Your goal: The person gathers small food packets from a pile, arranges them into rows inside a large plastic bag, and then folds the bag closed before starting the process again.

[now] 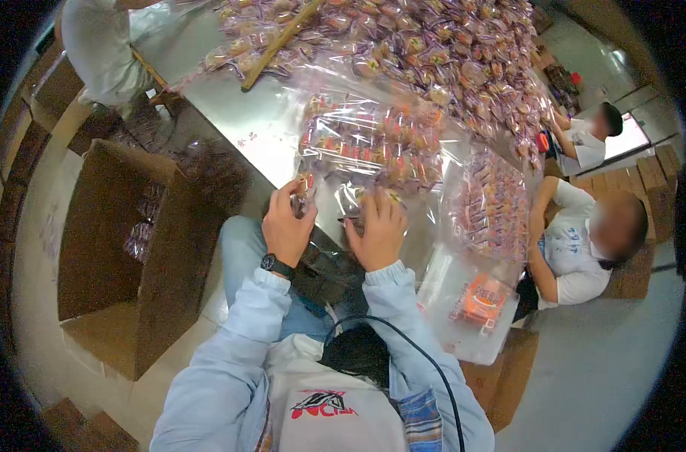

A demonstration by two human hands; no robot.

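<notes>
At the table's near edge, my left hand (289, 224), with a dark watch at its wrist, has its fingers closed round a small wrapped packet (304, 188). To its right, my right hand (379, 227) is bent over more wrapped packets (350, 197), its fingers close together; what lies beneath them is partly hidden. Just beyond both hands, a clear plastic bag (373, 143) holds rows of small wrapped packets. Another filled clear bag (490, 203) lies to the right.
A large heap of wrapped packets (441, 53) covers the far table, with a wooden stick (283, 44) at its left. Clear bags with orange print (482, 297) lie at right. An open carton (105, 264) stands on the left. Co-workers (584, 237) are at the right and far left.
</notes>
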